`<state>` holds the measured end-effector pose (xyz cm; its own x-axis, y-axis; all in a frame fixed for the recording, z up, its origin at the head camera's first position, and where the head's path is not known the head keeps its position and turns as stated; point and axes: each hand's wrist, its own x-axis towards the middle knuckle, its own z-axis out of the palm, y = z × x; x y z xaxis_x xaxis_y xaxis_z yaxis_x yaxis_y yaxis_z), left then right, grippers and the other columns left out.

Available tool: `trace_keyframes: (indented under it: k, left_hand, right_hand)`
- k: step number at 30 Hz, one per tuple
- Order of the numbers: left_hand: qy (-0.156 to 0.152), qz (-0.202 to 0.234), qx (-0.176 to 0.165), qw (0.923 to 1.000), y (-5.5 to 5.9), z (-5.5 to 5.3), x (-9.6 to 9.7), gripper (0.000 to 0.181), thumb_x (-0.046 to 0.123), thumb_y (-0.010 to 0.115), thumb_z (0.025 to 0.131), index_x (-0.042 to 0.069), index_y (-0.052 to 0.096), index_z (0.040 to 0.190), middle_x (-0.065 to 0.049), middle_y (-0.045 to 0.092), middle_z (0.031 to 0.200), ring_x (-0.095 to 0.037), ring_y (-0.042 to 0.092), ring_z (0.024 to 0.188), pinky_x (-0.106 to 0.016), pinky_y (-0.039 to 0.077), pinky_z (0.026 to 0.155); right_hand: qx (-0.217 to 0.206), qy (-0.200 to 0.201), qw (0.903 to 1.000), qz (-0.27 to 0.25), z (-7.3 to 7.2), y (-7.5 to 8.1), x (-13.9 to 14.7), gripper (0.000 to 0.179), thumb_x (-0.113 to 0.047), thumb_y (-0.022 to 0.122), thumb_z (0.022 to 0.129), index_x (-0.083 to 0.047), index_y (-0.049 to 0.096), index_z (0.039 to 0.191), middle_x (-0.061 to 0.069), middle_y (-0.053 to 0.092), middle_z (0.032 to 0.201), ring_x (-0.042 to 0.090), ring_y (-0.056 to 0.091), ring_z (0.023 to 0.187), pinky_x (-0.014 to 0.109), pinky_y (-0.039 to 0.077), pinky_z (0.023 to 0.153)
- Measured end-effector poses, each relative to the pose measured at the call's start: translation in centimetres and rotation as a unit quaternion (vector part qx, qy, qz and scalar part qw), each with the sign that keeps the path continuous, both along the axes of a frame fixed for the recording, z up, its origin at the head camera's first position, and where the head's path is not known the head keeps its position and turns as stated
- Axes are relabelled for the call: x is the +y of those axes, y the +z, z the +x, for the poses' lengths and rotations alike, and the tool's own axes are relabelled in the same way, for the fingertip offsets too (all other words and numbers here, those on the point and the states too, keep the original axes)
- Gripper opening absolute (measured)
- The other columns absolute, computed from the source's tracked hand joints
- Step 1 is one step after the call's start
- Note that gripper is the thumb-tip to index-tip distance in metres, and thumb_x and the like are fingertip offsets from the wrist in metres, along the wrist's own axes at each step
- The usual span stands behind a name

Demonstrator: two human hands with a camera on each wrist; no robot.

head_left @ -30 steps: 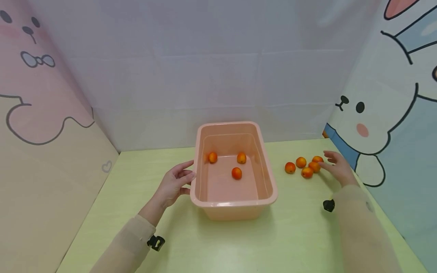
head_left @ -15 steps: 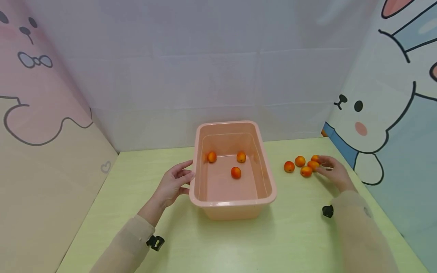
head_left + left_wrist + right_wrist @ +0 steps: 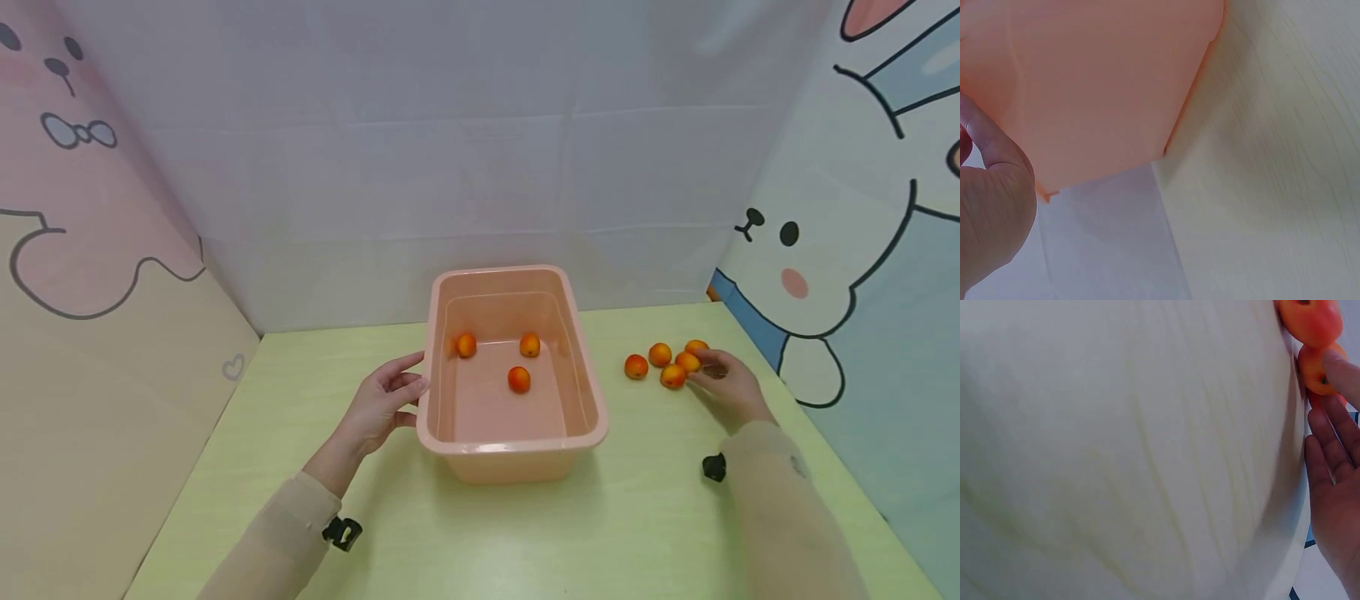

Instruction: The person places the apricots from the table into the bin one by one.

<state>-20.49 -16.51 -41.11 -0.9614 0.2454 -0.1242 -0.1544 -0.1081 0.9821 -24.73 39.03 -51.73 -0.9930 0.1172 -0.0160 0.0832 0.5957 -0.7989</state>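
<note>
A pink plastic tub (image 3: 510, 417) stands mid-table with 3 small orange-red round fruits inside, one of them the near fruit (image 3: 519, 380). My left hand (image 3: 382, 404) rests against the tub's left side, its fingertips at the rim and outer wall. In the left wrist view, the thumb side of the left hand (image 3: 997, 194) lies along the pink wall; most fingers are out of frame. On the right, my right hand (image 3: 731, 387) has thumb and fingers round an orange-red fruit (image 3: 687, 362) in a small cluster. The right wrist view shows the thumb on this fruit (image 3: 1313, 370).
Beside the held fruit lie several more like it, among them a left fruit (image 3: 636, 367) and a front fruit (image 3: 672, 377). A pale green table (image 3: 637, 517) lies under everything. A white back wall (image 3: 480, 167) and printed side walls enclose it.
My right hand has moved down and closed in on a fruit at the right of the cluster. The left hand and the tub have stayed put.
</note>
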Motion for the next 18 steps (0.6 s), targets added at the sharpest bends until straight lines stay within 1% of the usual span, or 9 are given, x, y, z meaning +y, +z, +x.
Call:
trace_keyframes:
  k: [2,7,9,12,15,18]
  left_hand:
    - [0.000,0.002,0.001,1.0000,0.02,0.02,0.01,0.058,0.000,0.063,0.096,0.001,0.040,0.149,-0.004,0.064,0.101,-0.016,0.064,0.073,-0.032,0.060,0.060]
    - [0.000,0.004,0.001,1.0000,0.04,0.03,-0.01,0.059,0.000,0.063,0.095,0.000,0.040,0.149,-0.004,0.064,0.100,-0.016,0.064,0.072,-0.032,0.060,0.059]
    - [0.000,0.003,0.001,1.0000,0.02,0.01,-0.03,0.058,0.000,0.063,0.096,0.001,0.040,0.149,-0.004,0.064,0.100,-0.016,0.065,0.072,-0.032,0.060,0.059]
    - [0.001,-0.001,0.000,1.0000,0.02,-0.03,-0.04,0.058,0.001,0.063,0.096,0.001,0.040,0.149,-0.004,0.064,0.101,-0.016,0.065,0.073,-0.033,0.060,0.060]
    - [0.001,-0.003,0.000,1.0000,0.06,-0.04,0.01,0.058,0.001,0.063,0.096,0.001,0.040,0.149,-0.004,0.064,0.101,-0.016,0.065,0.073,-0.033,0.060,0.060]
    - [0.000,-0.002,-0.001,1.0000,0.09,-0.02,0.02,0.058,0.000,0.062,0.096,0.001,0.040,0.149,-0.004,0.064,0.101,-0.016,0.066,0.073,-0.033,0.060,0.060]
  right_hand:
    - [0.000,-0.007,1.0000,0.002,-0.02,-0.11,-0.23,0.064,-0.038,0.064,0.097,0.004,0.046,0.141,0.027,0.047,0.135,0.041,0.043,0.115,0.057,0.038,0.099]
    - [0.001,-0.023,0.9997,-0.003,-0.23,-0.38,-0.60,0.060,-0.035,0.063,0.098,0.003,0.046,0.141,0.027,0.047,0.135,0.043,0.044,0.118,0.059,0.036,0.104]
    - [0.001,-0.024,0.9997,-0.006,-0.27,-0.44,-0.67,0.058,-0.033,0.062,0.099,0.003,0.045,0.141,0.028,0.047,0.135,0.044,0.044,0.118,0.060,0.035,0.104]
    - [0.005,-0.022,0.9997,-0.004,-0.15,-0.57,-0.42,0.059,-0.035,0.061,0.099,0.002,0.045,0.142,0.027,0.048,0.135,0.043,0.045,0.118,0.059,0.036,0.104]
    - [0.006,-0.026,0.9996,-0.006,0.21,-0.32,-0.17,0.062,-0.039,0.061,0.098,0.001,0.045,0.142,0.026,0.048,0.136,0.041,0.045,0.119,0.057,0.038,0.103]
    - [0.010,-0.031,0.9993,-0.016,0.60,0.19,0.03,0.062,-0.039,0.061,0.098,0.001,0.044,0.143,0.026,0.045,0.140,0.042,0.046,0.121,0.057,0.039,0.104]
